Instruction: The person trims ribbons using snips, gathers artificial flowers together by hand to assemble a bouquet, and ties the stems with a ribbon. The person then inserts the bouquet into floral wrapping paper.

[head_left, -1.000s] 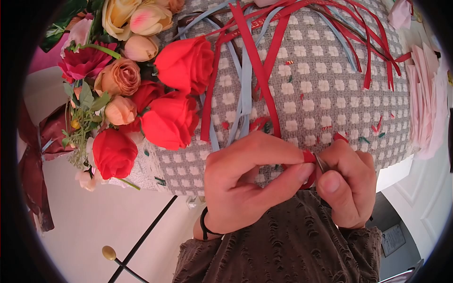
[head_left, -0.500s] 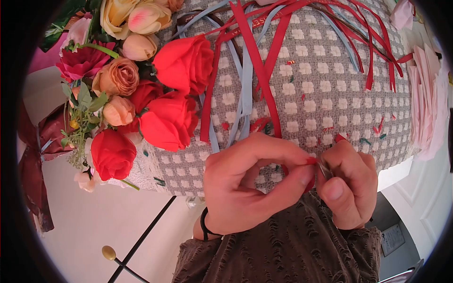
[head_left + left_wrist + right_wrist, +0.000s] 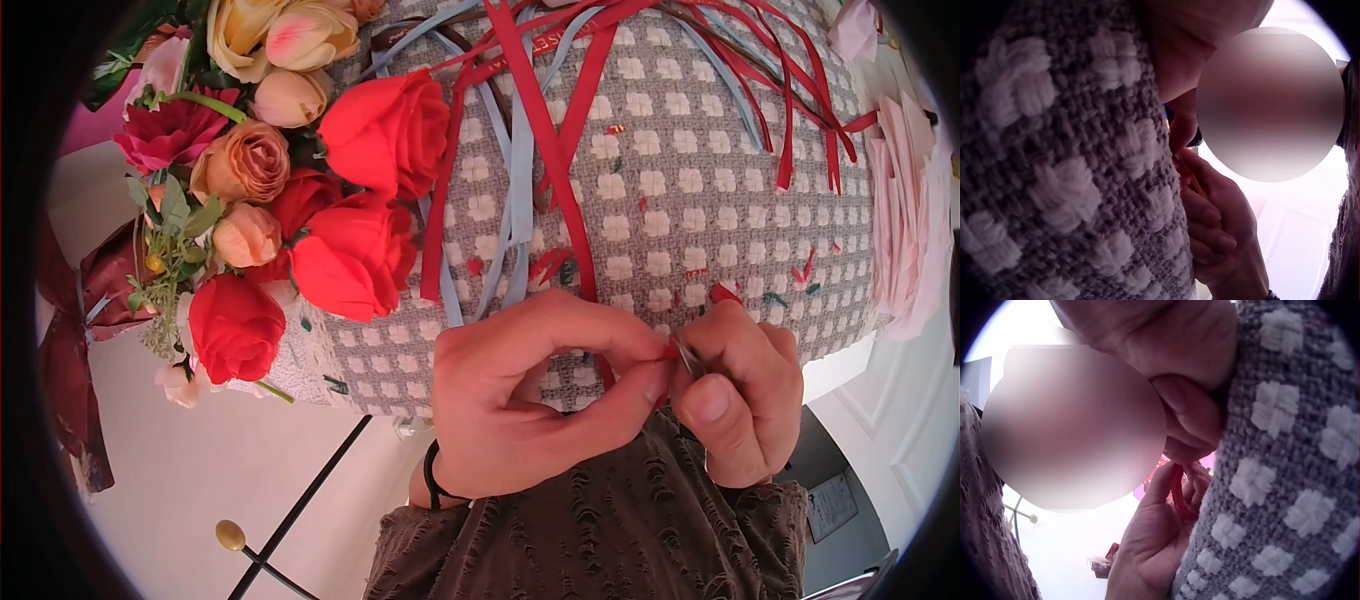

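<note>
My left hand [image 3: 540, 385] pinches a narrow red ribbon [image 3: 668, 352] between thumb and index finger, just above the edge of the padded surface. A loop of this ribbon [image 3: 1179, 494] hangs within the left hand's fingers in the right wrist view. Close beside it, my right hand [image 3: 745, 390] grips small scissors [image 3: 688, 358], their thin silver blades right at the ribbon end by the left fingertips. Most of the scissors is hidden inside the right hand. A bit of red [image 3: 724, 293] shows at the right index finger.
Grey-and-white checked fabric [image 3: 640, 210] bears several red ribbons [image 3: 545, 130], blue ribbons [image 3: 521, 180] and red and green scraps [image 3: 803, 265]. Artificial roses [image 3: 355, 255] and other flowers lie at the left. Folded pink sheets [image 3: 900, 215] stand at the right.
The ribbon end at the left fingertips shows less than a second ago. The left fingertips have edged right towards the scissors, whose blades have shifted slightly.
</note>
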`<state>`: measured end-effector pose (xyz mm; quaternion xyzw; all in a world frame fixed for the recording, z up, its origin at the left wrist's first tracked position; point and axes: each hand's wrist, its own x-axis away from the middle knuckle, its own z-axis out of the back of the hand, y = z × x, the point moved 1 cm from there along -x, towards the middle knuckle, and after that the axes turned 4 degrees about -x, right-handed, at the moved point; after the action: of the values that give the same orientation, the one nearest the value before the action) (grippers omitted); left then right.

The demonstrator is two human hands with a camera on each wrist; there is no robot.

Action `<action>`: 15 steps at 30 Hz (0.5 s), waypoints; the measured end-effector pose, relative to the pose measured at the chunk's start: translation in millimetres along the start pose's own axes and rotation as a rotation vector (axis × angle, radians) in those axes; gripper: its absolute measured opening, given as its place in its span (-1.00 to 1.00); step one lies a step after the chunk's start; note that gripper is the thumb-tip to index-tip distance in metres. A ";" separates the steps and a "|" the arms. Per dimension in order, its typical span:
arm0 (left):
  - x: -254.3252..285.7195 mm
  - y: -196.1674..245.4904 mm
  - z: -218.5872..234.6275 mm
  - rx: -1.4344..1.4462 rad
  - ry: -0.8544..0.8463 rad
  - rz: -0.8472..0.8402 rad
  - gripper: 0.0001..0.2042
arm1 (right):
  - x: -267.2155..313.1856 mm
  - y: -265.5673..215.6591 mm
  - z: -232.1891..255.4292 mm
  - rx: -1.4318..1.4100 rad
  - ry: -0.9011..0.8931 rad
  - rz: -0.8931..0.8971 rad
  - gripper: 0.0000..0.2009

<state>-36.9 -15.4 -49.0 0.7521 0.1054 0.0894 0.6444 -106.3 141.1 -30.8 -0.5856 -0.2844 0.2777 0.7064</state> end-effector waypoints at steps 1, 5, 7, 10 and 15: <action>-0.3 0.3 -0.2 -0.009 0.003 -0.007 -0.78 | -0.2 0.1 0.2 -0.001 0.000 0.000 -0.72; 0.5 0.4 -0.9 -0.024 0.020 -0.010 -0.79 | -0.6 -1.6 0.7 -0.015 -0.013 -0.006 -0.74; 0.6 1.0 -0.4 -0.031 0.016 0.001 -0.79 | -0.8 -1.5 0.2 -0.036 -0.016 -0.018 -0.74; 0.8 0.3 0.0 -0.031 0.011 0.011 -0.79 | -0.8 -0.6 0.4 -0.048 0.008 -0.003 -0.74; 2.0 0.0 -1.1 0.014 0.037 0.042 -0.79 | 1.1 -0.4 1.0 -0.060 0.010 -0.044 -0.71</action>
<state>-35.3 -13.8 -48.8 0.7568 0.1022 0.1162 0.6351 -106.3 142.5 -30.2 -0.6014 -0.3018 0.2507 0.6959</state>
